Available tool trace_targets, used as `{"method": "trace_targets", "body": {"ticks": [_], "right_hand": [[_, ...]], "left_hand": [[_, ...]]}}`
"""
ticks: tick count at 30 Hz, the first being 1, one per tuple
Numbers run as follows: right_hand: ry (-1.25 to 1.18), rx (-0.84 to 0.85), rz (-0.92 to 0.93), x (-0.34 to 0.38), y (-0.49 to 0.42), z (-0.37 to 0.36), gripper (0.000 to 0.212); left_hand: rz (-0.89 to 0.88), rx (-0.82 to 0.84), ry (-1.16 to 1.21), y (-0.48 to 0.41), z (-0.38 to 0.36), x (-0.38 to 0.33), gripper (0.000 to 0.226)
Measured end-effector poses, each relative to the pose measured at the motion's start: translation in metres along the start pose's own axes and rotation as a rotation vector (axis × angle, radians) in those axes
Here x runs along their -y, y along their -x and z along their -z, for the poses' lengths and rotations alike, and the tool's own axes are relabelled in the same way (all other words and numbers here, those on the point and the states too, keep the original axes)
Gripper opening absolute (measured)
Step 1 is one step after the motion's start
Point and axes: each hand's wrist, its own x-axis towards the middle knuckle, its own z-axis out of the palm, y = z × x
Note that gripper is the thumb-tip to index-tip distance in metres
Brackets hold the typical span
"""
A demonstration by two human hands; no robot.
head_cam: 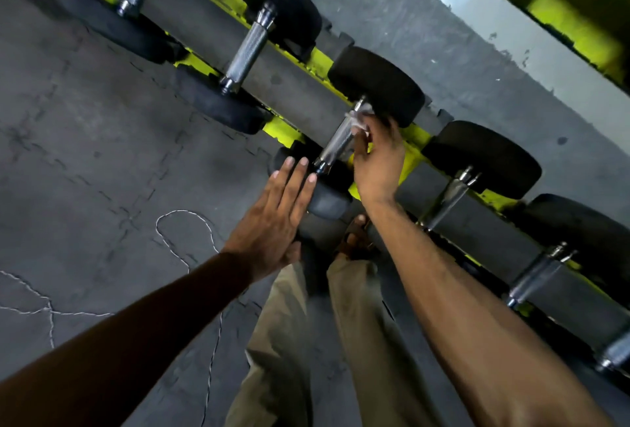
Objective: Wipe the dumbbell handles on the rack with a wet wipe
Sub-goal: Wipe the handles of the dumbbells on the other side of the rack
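Note:
Several black dumbbells with knurled chrome handles lie in a row on a yellow-green rack (283,128). My right hand (376,157) pinches a small white wet wipe (361,116) against the far end of the middle dumbbell's handle (337,140), close to its far black head (378,85). My left hand (276,218) has straight fingers, and its fingertips rest on the near black head (327,198) of the same dumbbell. Neighbouring handles lie to the left (247,51) and to the right (450,196).
The floor (85,153) is dark grey rubber matting, with a thin white cord (184,218) looping over it on the left. My beige trouser legs (283,341) and a sandalled foot (354,239) stand right in front of the rack. A pale wall (511,51) runs behind it.

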Motion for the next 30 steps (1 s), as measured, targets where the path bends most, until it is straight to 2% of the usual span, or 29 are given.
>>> {"method": "trace_targets", "body": {"ticks": [3,7,9,12,13,17,19,22,25,30], "right_hand": [[0.243,0.049,0.255,-0.003,-0.004,0.001,0.033],[0.466,0.165,0.37,-0.005,-0.01,0.011,0.038],[0.545,0.381,0.473,0.012,-0.015,0.014,0.036],[0.65,0.812,0.671,0.037,-0.038,0.016,0.035],[0.671,0.877,0.663,0.043,-0.051,0.019,0.037],[0.77,0.942,0.439,0.061,-0.066,0.018,0.023],[0.786,1.096,0.356,0.079,-0.059,0.002,0.024],[0.738,1.305,0.1,0.099,-0.059,-0.015,0.027],[0.615,1.267,0.168,0.086,-0.058,-0.008,0.023],[0.426,0.807,0.435,0.048,-0.009,0.025,0.021]], "left_hand": [[0.003,0.001,-0.012,-0.002,-0.002,-0.001,0.111],[0.01,0.012,-0.003,-0.002,-0.005,-0.002,0.117],[0.015,0.014,-0.006,-0.002,-0.005,-0.004,0.121],[0.036,0.02,-0.027,-0.002,-0.003,-0.007,0.124],[0.042,0.02,-0.032,-0.001,-0.003,-0.008,0.124],[0.051,0.009,-0.022,0.002,0.001,-0.008,0.124],[0.025,-0.006,-0.024,0.0,0.001,-0.006,0.123],[-0.006,-0.024,-0.007,0.0,-0.002,0.001,0.122],[-0.046,-0.014,-0.025,0.004,-0.007,0.007,0.122],[-0.095,-0.015,-0.011,0.007,-0.007,0.013,0.122]]}}
